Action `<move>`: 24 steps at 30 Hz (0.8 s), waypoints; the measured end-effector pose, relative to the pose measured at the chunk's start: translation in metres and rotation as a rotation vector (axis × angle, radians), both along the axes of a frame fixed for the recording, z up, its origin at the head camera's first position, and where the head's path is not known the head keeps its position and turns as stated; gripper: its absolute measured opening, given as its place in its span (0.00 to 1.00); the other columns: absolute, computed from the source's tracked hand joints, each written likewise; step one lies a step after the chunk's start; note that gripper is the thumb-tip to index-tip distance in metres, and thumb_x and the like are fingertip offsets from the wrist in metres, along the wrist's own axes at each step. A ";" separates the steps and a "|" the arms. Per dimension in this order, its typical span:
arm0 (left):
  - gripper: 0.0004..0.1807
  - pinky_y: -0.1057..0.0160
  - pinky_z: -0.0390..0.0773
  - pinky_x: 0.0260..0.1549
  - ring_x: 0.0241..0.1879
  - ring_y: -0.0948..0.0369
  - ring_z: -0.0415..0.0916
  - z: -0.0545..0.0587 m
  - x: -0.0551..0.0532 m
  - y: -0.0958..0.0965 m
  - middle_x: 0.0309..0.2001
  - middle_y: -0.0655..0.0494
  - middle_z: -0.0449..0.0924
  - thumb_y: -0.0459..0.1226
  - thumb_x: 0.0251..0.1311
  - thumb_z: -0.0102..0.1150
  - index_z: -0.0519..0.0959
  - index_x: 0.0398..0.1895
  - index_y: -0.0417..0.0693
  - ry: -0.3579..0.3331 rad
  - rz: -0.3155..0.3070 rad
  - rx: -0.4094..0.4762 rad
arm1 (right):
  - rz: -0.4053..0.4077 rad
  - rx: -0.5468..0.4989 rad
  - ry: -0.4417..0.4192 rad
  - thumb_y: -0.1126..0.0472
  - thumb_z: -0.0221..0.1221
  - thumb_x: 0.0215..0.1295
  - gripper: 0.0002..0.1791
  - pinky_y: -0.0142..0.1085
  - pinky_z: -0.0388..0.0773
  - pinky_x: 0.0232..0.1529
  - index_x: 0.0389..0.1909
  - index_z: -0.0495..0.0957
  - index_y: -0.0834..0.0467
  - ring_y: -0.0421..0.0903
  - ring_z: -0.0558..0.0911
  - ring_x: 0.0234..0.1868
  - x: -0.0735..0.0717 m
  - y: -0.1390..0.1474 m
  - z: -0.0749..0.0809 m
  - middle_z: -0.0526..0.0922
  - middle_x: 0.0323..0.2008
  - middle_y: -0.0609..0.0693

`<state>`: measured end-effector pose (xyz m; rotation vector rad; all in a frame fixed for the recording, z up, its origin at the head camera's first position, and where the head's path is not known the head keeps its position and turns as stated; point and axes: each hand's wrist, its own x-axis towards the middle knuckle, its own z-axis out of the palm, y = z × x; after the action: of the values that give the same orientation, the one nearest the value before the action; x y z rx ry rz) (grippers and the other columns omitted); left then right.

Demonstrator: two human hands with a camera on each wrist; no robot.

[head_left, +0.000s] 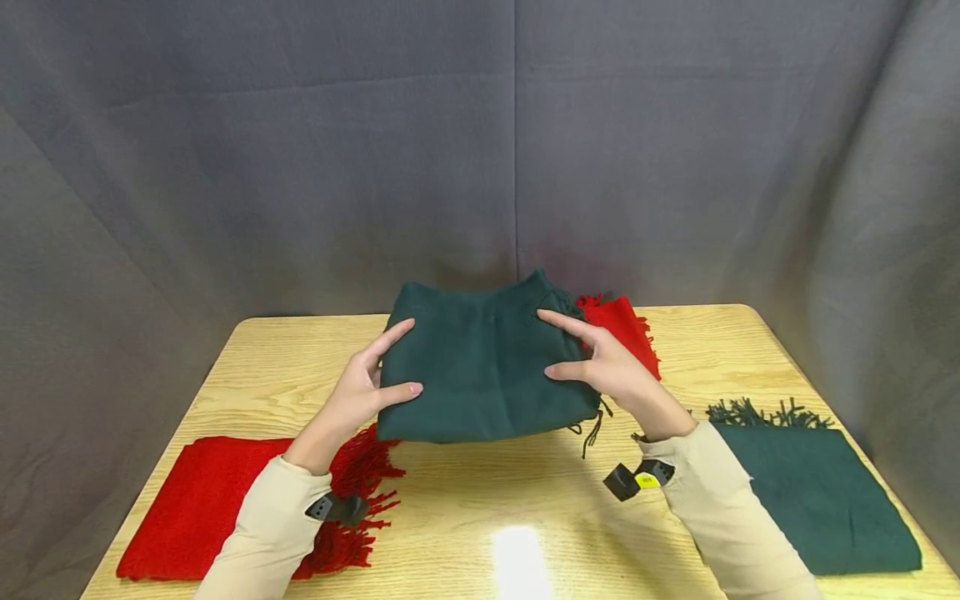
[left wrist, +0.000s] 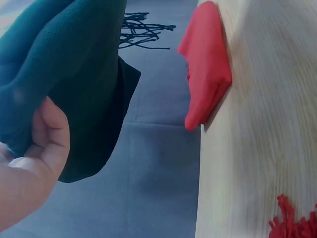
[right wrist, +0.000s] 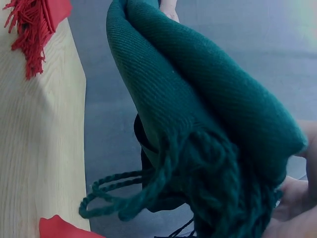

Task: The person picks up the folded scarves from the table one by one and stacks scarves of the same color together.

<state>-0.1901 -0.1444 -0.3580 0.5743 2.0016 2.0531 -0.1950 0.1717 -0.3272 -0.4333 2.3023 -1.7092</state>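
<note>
A folded dark green scarf (head_left: 465,367) is held up over the table between both hands. My left hand (head_left: 365,390) grips its left edge, thumb on the near face; in the left wrist view its curled fingers (left wrist: 52,131) press into the cloth. At the opposite edge my right hand (head_left: 611,371) holds the scarf with the thumb and a finger on the face towards me. Thick twisted fringe (right wrist: 213,183) hangs from that end in the right wrist view, where the folded layers also show. Part of the right hand lies outside that view.
On the table's left lies a folded red scarf (head_left: 202,508), its fringe pointing right. Another red scarf (head_left: 621,329) lies at the back, partly hidden behind the right hand. A second folded green scarf (head_left: 825,492) rests at the right. Grey curtains (head_left: 480,167) surround the wooden table (head_left: 465,492).
</note>
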 end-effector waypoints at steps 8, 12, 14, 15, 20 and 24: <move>0.44 0.56 0.76 0.42 0.53 0.51 0.70 -0.002 0.009 0.003 0.63 0.39 0.57 0.21 0.49 0.59 0.52 0.70 0.46 0.022 -0.031 0.014 | 0.014 -0.025 -0.014 0.70 0.60 0.54 0.37 0.41 0.73 0.48 0.66 0.61 0.50 0.55 0.70 0.55 0.011 0.008 -0.003 0.66 0.59 0.58; 0.44 0.55 0.76 0.42 0.52 0.54 0.72 -0.002 0.014 0.005 0.63 0.40 0.58 0.22 0.50 0.59 0.51 0.70 0.47 0.020 -0.060 0.030 | 0.001 0.023 0.027 0.68 0.61 0.54 0.36 0.46 0.70 0.52 0.66 0.62 0.50 0.55 0.63 0.60 0.018 0.012 -0.004 0.60 0.63 0.56; 0.44 0.55 0.76 0.42 0.52 0.55 0.72 -0.002 0.016 0.006 0.63 0.39 0.58 0.23 0.50 0.60 0.51 0.70 0.46 0.019 -0.073 0.039 | -0.005 0.045 0.049 0.67 0.61 0.54 0.36 0.48 0.68 0.54 0.65 0.62 0.49 0.55 0.59 0.63 0.021 0.013 -0.006 0.57 0.65 0.54; 0.44 0.55 0.76 0.42 0.51 0.56 0.72 -0.002 0.018 0.006 0.63 0.39 0.58 0.23 0.50 0.60 0.51 0.70 0.47 0.016 -0.076 0.042 | -0.005 0.043 0.049 0.67 0.61 0.54 0.36 0.49 0.68 0.53 0.65 0.62 0.49 0.56 0.59 0.63 0.022 0.014 -0.007 0.57 0.65 0.54; 0.45 0.54 0.76 0.42 0.51 0.56 0.73 -0.005 0.024 0.008 0.63 0.38 0.58 0.25 0.49 0.62 0.51 0.70 0.45 0.015 -0.098 0.057 | 0.000 0.010 0.047 0.68 0.61 0.54 0.36 0.44 0.71 0.51 0.65 0.62 0.51 0.56 0.60 0.62 0.029 0.017 -0.011 0.59 0.64 0.55; 0.45 0.54 0.75 0.42 0.53 0.55 0.71 -0.010 0.029 0.010 0.64 0.38 0.55 0.25 0.50 0.61 0.50 0.70 0.44 0.016 -0.125 0.071 | 0.014 -0.051 0.000 0.69 0.61 0.54 0.37 0.40 0.74 0.47 0.66 0.61 0.50 0.57 0.64 0.59 0.035 0.020 -0.015 0.60 0.63 0.57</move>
<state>-0.1613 -0.1340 -0.3675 0.7125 1.8568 2.0576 -0.1595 0.1921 -0.3426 -0.4577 2.2552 -1.7642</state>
